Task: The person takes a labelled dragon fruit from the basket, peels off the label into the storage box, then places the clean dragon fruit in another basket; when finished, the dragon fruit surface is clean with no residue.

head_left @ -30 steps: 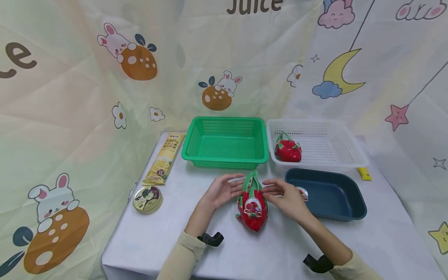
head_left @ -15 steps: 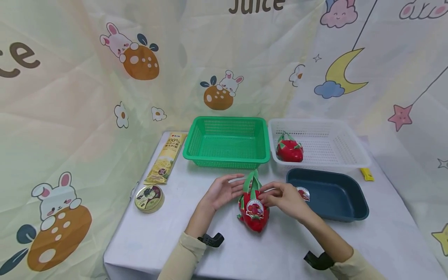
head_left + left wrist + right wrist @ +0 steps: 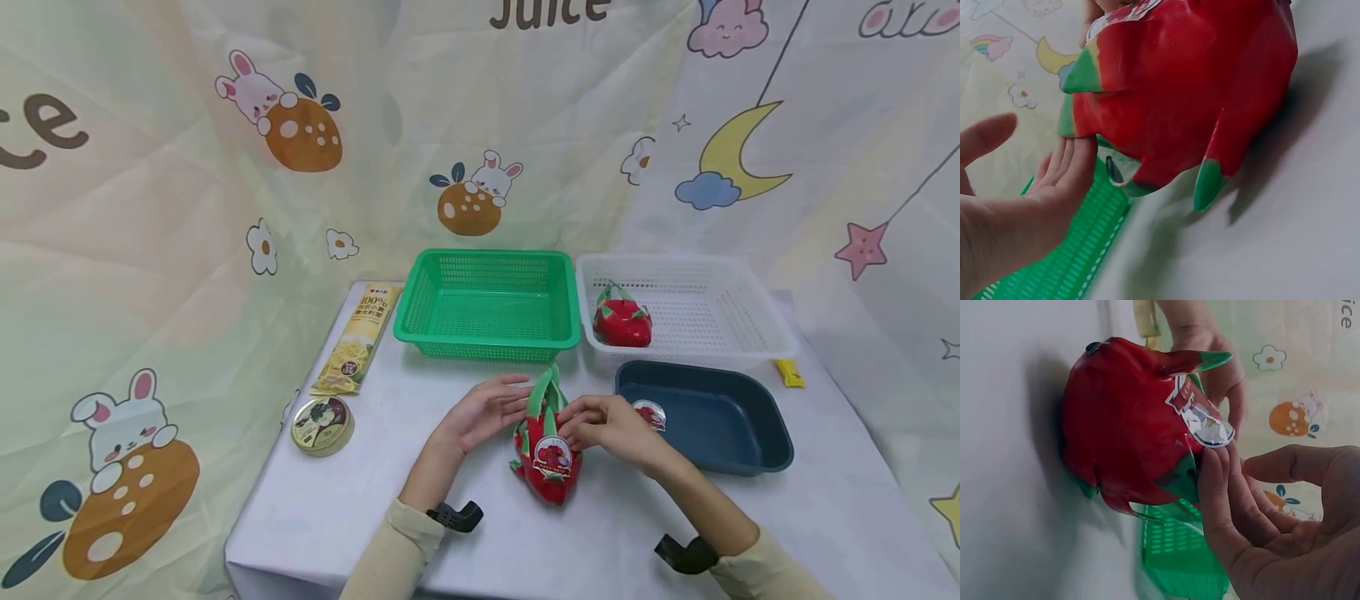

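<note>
An artificial dragon fruit (image 3: 551, 471), red and glossy with green tips and a round sticker, lies on the white-covered table between the two hands. Its long green leaves point toward the green basket (image 3: 486, 325). My left hand (image 3: 483, 414) is at its left side, fingers extended; in the left wrist view these fingertips touch it near a green scale, the thumb held apart. From the right, my right hand (image 3: 611, 429) rests its relaxed fingertips on the fruit beside the sticker (image 3: 1207, 424), with the thumb off it in the right wrist view.
A white basket (image 3: 720, 312) holds another dragon fruit (image 3: 624, 322). In front of it stands a dark blue tray (image 3: 708, 417); a yellow packet (image 3: 790, 373) lies at the right. At the left are a pasta packet (image 3: 358, 337) and a round tin (image 3: 322, 425).
My right hand has moved slightly left and in against the fruit, its fingertips reaching the sticker's edge. The fruit has shifted a little toward me; my left hand stays beside it.
</note>
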`<state>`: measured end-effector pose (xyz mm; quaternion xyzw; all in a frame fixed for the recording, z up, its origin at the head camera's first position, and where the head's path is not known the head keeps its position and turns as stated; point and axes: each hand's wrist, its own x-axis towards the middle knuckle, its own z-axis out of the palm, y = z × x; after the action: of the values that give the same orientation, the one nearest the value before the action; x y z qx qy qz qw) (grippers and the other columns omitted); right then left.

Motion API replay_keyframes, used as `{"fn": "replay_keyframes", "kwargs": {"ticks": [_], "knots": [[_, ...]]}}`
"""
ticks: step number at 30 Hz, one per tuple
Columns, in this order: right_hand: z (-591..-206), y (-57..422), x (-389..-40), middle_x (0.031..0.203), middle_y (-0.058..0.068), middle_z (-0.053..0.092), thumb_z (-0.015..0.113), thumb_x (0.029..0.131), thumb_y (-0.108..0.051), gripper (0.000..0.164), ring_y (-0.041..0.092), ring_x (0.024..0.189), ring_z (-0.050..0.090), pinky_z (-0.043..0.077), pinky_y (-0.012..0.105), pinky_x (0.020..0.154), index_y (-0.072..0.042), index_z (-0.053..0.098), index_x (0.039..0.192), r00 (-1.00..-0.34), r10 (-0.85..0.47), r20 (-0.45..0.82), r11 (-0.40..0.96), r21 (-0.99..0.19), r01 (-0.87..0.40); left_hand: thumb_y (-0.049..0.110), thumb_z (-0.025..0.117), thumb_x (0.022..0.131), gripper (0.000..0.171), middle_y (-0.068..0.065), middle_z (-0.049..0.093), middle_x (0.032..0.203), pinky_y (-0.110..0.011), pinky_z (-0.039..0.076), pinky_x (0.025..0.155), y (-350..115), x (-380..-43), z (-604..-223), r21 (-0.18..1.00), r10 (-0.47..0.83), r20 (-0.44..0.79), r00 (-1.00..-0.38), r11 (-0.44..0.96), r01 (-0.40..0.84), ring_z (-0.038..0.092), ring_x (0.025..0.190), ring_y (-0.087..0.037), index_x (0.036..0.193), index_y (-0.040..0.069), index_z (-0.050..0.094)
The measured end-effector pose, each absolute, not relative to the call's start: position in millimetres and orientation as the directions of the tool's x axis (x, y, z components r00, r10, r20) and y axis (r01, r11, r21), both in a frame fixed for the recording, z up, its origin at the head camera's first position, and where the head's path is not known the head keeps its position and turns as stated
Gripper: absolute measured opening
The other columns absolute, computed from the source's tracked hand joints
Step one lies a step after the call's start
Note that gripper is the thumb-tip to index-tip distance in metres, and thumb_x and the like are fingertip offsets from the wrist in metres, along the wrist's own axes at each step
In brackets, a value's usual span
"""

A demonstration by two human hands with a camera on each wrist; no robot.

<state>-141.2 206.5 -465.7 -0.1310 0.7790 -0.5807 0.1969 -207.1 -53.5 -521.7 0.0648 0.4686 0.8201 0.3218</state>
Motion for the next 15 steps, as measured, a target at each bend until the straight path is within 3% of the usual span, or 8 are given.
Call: {"fn": "replay_keyframes", "kwargs": {"ticks": [3, 6, 12, 15], "knots": [[-468, 210, -143, 0.106, 0.021, 0.076, 0.064, 0.101, -0.007, 0.028, 0.033, 0.093, 0.075, 0.063, 0.043, 0.086, 0.010, 0.064, 0.123, -0.879, -0.448, -0.160, 0.284, -0.958, 0.030, -0.001, 0.054, 0.102, 0.051, -0.025, 0.058, 0.146, -0.037, 0.052, 0.106, -50, -204, -523, 0.832, 0.584, -0.192, -0.789, -0.329, -0.446, 0.066, 0.122, -0.024, 0.151, -0.007, 0.042], [-470, 214, -144, 0.106, 0.021, 0.076, 0.064, 0.100, -0.005, 0.026, 0.033, 0.093, 0.075, 0.062, 0.045, 0.087, 0.010, 0.067, 0.121, -0.868, -0.468, -0.165, 0.289, -0.957, 0.026, -0.006, 0.059, 0.098, 0.053, -0.022, 0.062, 0.141, -0.032, 0.055, 0.101, -47, -201, -523, 0.841, 0.592, -0.189, -0.783, -0.315, -0.440, 0.071, 0.112, -0.019, 0.149, -0.010, 0.046], [-468, 219, -145, 0.102, 0.012, 0.078, 0.067, 0.097, -0.006, 0.022, 0.027, 0.088, 0.076, 0.063, 0.034, 0.082, 0.003, 0.076, 0.115, -0.853, -0.500, -0.152, 0.396, -0.916, -0.069, -0.007, 0.060, 0.096, 0.053, -0.022, 0.063, 0.140, -0.032, 0.055, 0.101, -45, -199, -523, 0.855, 0.580, -0.192, -0.792, -0.297, -0.425, 0.072, 0.107, -0.016, 0.148, -0.012, 0.048], [-465, 220, -145, 0.101, 0.010, 0.079, 0.067, 0.096, -0.007, 0.022, 0.028, 0.088, 0.076, 0.063, 0.033, 0.082, 0.000, 0.078, 0.113, -0.845, -0.513, -0.153, 0.428, -0.898, -0.097, -0.005, 0.061, 0.096, 0.052, -0.022, 0.064, 0.139, -0.032, 0.056, 0.099, -44, -200, -523, 0.854, 0.570, -0.203, -0.796, -0.295, -0.429, 0.072, 0.106, -0.016, 0.147, -0.011, 0.050]]}}
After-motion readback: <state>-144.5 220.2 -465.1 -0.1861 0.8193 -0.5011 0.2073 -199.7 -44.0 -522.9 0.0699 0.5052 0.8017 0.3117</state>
